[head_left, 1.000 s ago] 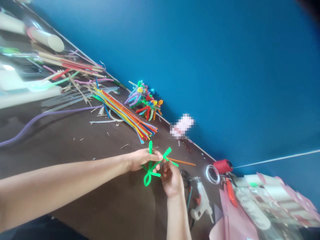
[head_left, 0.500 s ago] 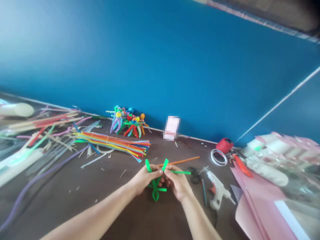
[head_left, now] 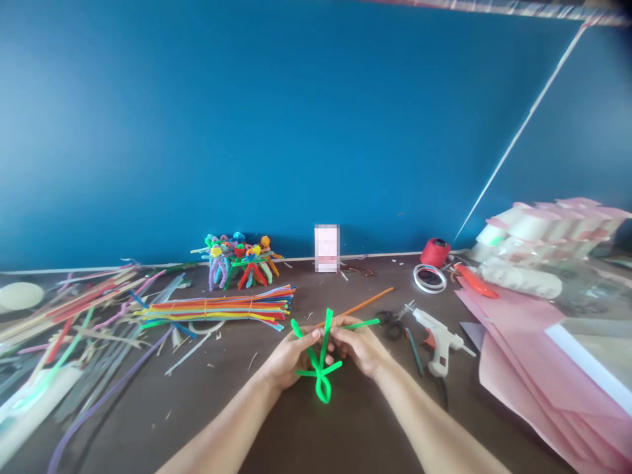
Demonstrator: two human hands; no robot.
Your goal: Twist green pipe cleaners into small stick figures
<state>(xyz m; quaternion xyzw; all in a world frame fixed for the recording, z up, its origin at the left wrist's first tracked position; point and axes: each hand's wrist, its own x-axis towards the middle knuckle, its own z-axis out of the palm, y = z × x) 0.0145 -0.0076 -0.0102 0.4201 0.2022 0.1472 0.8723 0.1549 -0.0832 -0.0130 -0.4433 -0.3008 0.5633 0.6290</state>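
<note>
In the middle of the table, my left hand (head_left: 289,359) is closed on a bent green pipe cleaner figure (head_left: 323,390). A loop is at its lower end, two short arms stick out sideways, and two longer ends point up and away. My right hand (head_left: 363,345) pinches a green pipe cleaner (head_left: 364,324) whose free end juts out to the right. Whether this piece joins the figure is hidden by my fingers. An orange pipe cleaner (head_left: 368,302) lies on the table just beyond my hands.
Behind on the left are a banded bundle of coloured pipe cleaners (head_left: 217,309) and several small pipe cleaner figures (head_left: 251,273). To the right lie scissors (head_left: 394,326), a glue gun (head_left: 439,339), white rings (head_left: 429,279), red thread (head_left: 435,253) and pink sheets (head_left: 533,368).
My view has levelled out. My hands have drawn slightly apart, showing more of the green figure between them. The green end at my right hand now slants upward.
</note>
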